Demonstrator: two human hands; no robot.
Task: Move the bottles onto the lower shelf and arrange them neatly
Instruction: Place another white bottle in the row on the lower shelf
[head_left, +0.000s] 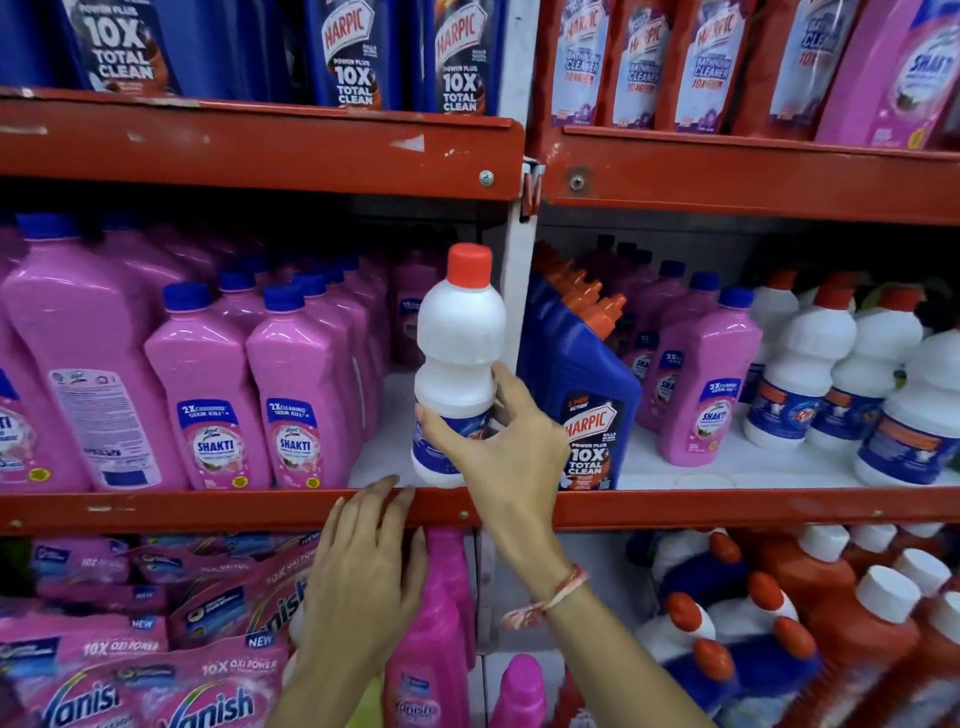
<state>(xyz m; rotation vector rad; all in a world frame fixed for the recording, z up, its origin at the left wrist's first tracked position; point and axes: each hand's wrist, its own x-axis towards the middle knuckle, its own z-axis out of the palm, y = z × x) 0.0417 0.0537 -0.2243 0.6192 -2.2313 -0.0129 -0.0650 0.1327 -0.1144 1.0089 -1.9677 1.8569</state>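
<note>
At the front edge of the middle shelf (249, 506), near its right corner by the white upright post (511, 291), your right hand (498, 452) grips a white bottle (460, 358) with a red cap, fingers and thumb wrapped around its blue label band. It stands upright, its base at or just above the shelf board; you cannot tell from here whether it touches. Your left hand (363, 566) lies open, fingers spread, with the fingertips (387, 486) resting on the red lip of that shelf, holding nothing. Left of the bottle stand pink Shakti bottles (301, 405) with blue caps. Right of the post is a blue Harpic bottle (582, 395), and further right more white bottles (810, 364) with red caps. Below the lip lie pink Vanish pouches (156, 649).
</note>
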